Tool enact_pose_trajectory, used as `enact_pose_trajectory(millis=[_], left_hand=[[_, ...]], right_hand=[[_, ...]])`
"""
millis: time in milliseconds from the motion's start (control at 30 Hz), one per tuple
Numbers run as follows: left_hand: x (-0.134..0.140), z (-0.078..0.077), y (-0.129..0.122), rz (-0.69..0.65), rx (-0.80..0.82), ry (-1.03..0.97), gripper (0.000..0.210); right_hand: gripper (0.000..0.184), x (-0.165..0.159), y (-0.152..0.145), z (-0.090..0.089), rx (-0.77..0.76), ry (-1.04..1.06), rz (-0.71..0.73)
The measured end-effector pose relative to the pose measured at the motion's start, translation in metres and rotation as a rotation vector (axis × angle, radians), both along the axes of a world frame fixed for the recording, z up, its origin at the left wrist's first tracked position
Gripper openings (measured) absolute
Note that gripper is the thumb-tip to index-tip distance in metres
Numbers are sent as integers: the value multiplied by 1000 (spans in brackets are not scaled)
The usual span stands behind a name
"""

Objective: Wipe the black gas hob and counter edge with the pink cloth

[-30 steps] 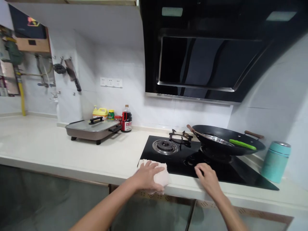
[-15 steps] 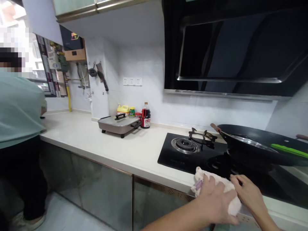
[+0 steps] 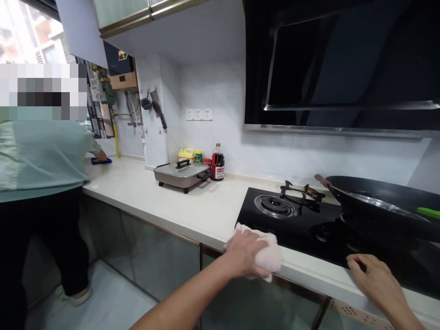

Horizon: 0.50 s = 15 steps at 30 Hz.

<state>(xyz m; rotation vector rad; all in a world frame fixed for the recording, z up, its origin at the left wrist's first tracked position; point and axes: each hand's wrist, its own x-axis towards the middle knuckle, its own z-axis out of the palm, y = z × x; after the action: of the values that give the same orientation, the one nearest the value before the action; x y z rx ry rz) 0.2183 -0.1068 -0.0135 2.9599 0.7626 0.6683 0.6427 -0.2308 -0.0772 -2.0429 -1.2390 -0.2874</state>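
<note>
My left hand [image 3: 244,252] is closed around a pale pink cloth [image 3: 271,253]. It presses the cloth on the counter's front edge, at the near left corner of the black gas hob [image 3: 326,224]. Part of the cloth is hidden under my fingers. My right hand [image 3: 376,280] is at the hob's front edge, well apart from the cloth. Its fingers are curled in, thumb near the index finger, and nothing shows in them. Beyond it, a large black wok [image 3: 385,201] sits on the right burner.
Left of the hob, an electric pan [image 3: 180,175] with a glass lid stands on the white counter [image 3: 137,183]. Behind it are a soy sauce bottle [image 3: 217,164] and a yellow jug [image 3: 187,155]. At far left a person [image 3: 48,156] rests a hand on a dark blue cloth [image 3: 101,161].
My left hand has slid left with the cloth, away from my right hand, which has let the cloth go. The other person's hand and blue cloth have come into sight.
</note>
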Motion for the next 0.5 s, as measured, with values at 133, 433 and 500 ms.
enact_pose_trajectory(millis=[133,433,500], left_hand=[[-79,7,36,204,-21,43,85],[-184,26,95,714,-38,-71,44],[-184,25,97,774,-17,-108,43]], right_hand=[[44,-3,-2,0,16,-29,32],[46,-12,-2,4,12,-38,44],[50,-17,-5,7,-8,-37,37]])
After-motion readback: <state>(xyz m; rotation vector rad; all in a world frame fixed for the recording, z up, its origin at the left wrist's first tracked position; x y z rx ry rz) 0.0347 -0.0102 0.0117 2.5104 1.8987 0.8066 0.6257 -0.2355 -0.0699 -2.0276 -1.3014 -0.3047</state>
